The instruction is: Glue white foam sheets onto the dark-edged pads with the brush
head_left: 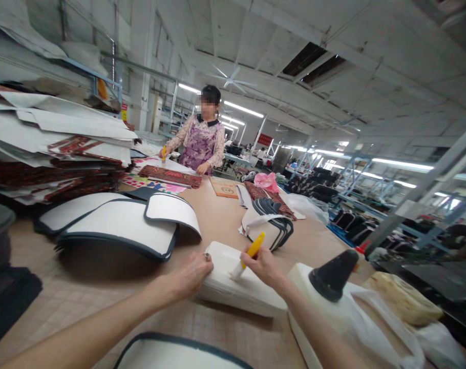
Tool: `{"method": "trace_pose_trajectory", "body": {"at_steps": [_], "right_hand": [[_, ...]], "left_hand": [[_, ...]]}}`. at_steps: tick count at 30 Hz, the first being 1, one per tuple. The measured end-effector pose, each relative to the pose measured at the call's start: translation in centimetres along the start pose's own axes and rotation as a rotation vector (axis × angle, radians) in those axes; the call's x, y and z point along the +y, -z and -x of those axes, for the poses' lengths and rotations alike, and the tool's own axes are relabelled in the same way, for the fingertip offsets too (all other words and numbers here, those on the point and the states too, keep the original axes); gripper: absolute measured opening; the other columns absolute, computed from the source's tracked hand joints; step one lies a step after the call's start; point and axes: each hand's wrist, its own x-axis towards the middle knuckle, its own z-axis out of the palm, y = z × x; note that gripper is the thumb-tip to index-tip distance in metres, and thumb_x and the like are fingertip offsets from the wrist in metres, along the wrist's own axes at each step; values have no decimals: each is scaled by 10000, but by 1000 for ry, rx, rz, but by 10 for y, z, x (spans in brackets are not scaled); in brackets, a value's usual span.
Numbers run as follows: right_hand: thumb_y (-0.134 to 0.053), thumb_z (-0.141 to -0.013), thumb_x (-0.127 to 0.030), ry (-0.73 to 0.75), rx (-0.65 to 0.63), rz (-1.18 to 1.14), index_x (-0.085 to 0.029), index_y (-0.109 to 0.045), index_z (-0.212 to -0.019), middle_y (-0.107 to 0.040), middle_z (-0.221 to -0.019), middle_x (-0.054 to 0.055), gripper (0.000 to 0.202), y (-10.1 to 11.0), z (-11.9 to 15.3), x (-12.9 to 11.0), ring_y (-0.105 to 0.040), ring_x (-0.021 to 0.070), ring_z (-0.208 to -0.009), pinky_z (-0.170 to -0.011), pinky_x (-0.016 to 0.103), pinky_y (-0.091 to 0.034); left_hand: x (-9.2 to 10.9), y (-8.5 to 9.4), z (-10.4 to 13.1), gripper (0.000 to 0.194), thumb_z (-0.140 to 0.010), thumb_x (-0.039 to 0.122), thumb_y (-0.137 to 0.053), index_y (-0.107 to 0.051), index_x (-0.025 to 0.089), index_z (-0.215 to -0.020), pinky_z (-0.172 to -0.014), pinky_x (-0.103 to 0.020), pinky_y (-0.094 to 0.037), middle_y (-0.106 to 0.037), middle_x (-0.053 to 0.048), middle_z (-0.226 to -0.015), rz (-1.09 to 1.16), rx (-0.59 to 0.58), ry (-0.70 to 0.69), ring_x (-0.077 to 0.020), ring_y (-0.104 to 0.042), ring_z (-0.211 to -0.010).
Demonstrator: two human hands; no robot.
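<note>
My right hand (264, 264) is closed around a brush with a yellow handle (255, 246). The pale lower end of the brush touches the top of a stack of white sheets (252, 299). At the left edge of that stack is my left hand (196, 274), its fingers curled together. A small shiny round spot shows at its fingertips, and I cannot make out what they pinch. White curved panels with dark edging (118, 225) lie beyond my left arm. Another edged panel (179, 354) sits at the near edge of the view.
A black cone (334, 275) stands on a pale block (304, 279) at right, beside plastic bags. More dark-edged pieces (269, 228) stand behind the stack. Tall piles of sheets (56, 123) rise at left. Across the table (221, 218) a person (202, 136) holds a yellow tool.
</note>
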Motion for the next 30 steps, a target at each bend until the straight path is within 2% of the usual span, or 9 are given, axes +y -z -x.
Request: {"method": "trace_pose_trajectory", "body": {"at_steps": [4, 6, 10, 13, 17, 20, 26, 28, 30], "right_hand": [[-476, -637, -410, -136, 167, 149, -188, -518, -505, -470, -451, -2, 262, 58, 34, 36, -461, 157, -453, -487, 273, -322], [-482, -661, -424, -153, 227, 184, -183, -535, -527, -504, -474, 10, 281, 70, 33, 40, -507, 181, -491, -510, 282, -336], [-475, -768, -436, -106, 234, 145, -171, -585, -657, -559, -547, -5, 307, 45, -4, 36, -534, 155, -527, -521, 259, -374], [-574, -782, -387, -106, 209, 139, -162, -567, -647, -536, -534, -43, 263, 33, -23, 42, -506, 113, -497, -527, 243, -397], [-623, -782, -293, -173, 229, 200, -162, -504, -557, -470, -492, -75, 286, 63, -4, 63, -476, 93, -484, -541, 240, -387], [-580, -793, -281, -189, 247, 205, -162, -529, -588, -471, -491, -67, 243, 79, 13, 59, -490, 110, -500, -529, 245, -366], [-533, -767, -365, -94, 107, 59, -161, -582, -664, -507, -500, -54, 233, 37, 14, 28, -471, 96, -454, -485, 229, -375], [-584, -687, -372, -103, 123, 49, -166, -570, -580, -512, -484, -41, 233, 35, 20, 29, -458, 99, -443, -472, 233, -360], [-605, -612, -403, -135, 185, 49, -175, -541, -497, -503, -458, -22, 263, 47, 32, 30, -454, 118, -444, -462, 247, -337]], "left_hand": [[0, 2, -2, 259, -693, -50, -422, -559, 142, -802, -813, -334, -418, -607, -109, -953, -6, 13, -27, -233, -538, -896], [0, 4, -2, 254, -703, -44, -412, -558, 146, -787, -788, -321, -422, -606, -100, -934, -6, 28, -32, -222, -540, -867], [-1, 6, -1, 242, -706, -38, -412, -560, 147, -755, -749, -302, -423, -608, -88, -893, -23, 40, -39, -211, -553, -832], [-2, 5, -1, 241, -699, -36, -428, -567, 152, -758, -739, -284, -423, -612, -76, -893, -28, 45, -47, -198, -558, -834], [-6, 1, -5, 264, -702, -44, -411, -576, 151, -769, -759, -296, -421, -614, -83, -907, -13, 60, -55, -206, -551, -856], [-11, 1, -9, 267, -666, -50, -422, -584, 150, -738, -764, -291, -418, -619, -72, -874, 11, 60, -81, -209, -554, -859], [-15, -1, -10, 303, -631, -60, -452, -613, 150, -778, -789, -271, -420, -629, -53, -875, 30, 58, -99, -197, -569, -874], [-12, -1, -11, 302, -644, -67, -455, -622, 139, -789, -795, -291, -425, -631, -70, -895, 32, 45, -80, -216, -570, -888], [-7, 6, -12, 302, -647, -76, -481, -637, 123, -812, -795, -306, -434, -637, -90, -903, 51, 9, -55, -237, -575, -893]]}}
